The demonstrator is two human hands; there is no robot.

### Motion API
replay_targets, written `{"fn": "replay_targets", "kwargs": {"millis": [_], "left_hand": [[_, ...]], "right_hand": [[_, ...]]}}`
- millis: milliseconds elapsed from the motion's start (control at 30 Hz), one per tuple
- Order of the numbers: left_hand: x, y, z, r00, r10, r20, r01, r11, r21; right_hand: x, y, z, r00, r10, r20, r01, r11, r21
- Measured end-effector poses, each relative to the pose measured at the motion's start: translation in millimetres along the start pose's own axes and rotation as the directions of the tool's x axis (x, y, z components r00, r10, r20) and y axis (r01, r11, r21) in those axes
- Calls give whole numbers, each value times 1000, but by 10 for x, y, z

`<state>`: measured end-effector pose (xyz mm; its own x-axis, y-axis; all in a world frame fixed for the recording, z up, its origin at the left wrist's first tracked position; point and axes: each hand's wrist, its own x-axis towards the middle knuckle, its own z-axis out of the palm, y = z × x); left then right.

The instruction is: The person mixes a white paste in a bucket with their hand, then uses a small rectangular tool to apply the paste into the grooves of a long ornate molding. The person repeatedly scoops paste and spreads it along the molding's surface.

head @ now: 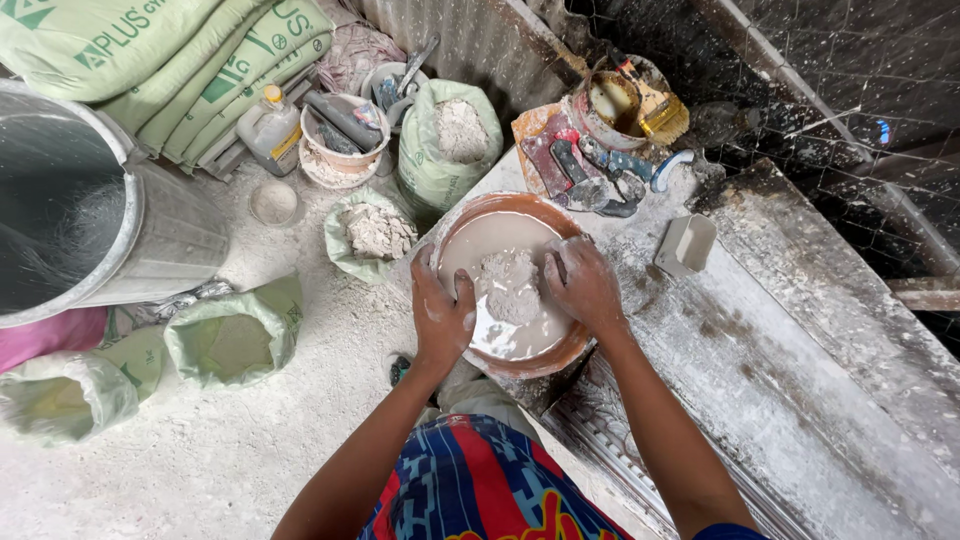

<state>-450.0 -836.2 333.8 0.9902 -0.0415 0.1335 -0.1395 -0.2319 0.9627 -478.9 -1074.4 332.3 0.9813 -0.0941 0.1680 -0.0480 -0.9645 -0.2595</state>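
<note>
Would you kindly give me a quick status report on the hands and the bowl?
Left hand and right hand both in orange bowl, working grey lump in wet mix. Nothing blocking.

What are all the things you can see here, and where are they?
bowl: one, orange-brown, on the dusty bench, holding pale wet mix and a grey powder lump.
trowels: several, grey with red or blue handles, behind the bowl.
small tub: one, grey-white, right of the bowl.
paint pot: one, with a yellow brush, top centre.
open sacks of powder: two, pale green, left of the bench.
stacked sacks: several, green, top left.
metal bin: one, silver, far left.
tool bucket: one, pinkish, by the stacked sacks.
bottle: one, clear with a yellow cap, beside that bucket.
left hand: on the bowl's left edge, in the mix.
right hand: on the bowl's right side, touching the lump.
</note>
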Motion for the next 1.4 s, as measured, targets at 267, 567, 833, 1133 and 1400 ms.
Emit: {"fn": "replay_targets", "kwargs": {"millis": [267,567,833,1133,1400], "left_hand": [[20,30,-2,1000,14,-12,-14,1000,-1],[21,67,-41,1000,11,9,-11,1000,2],[25,59,-32,1000,7,6,-7,1000,-10],[30,45,-30,999,-49,13,49,999,-16],[38,70,-63,999,-31,14,32,999,-33]], "right_hand": [[57,-129,-97,991,5,134,-5,1000,1],[586,-196,136,847,132,515,-321,899,297],[848,209,971,525,213,824,-799,457,391],[835,261,1262,403,42,914,-898,209,386],[831,346,1128,433,35,901,-879,238,413]]}}
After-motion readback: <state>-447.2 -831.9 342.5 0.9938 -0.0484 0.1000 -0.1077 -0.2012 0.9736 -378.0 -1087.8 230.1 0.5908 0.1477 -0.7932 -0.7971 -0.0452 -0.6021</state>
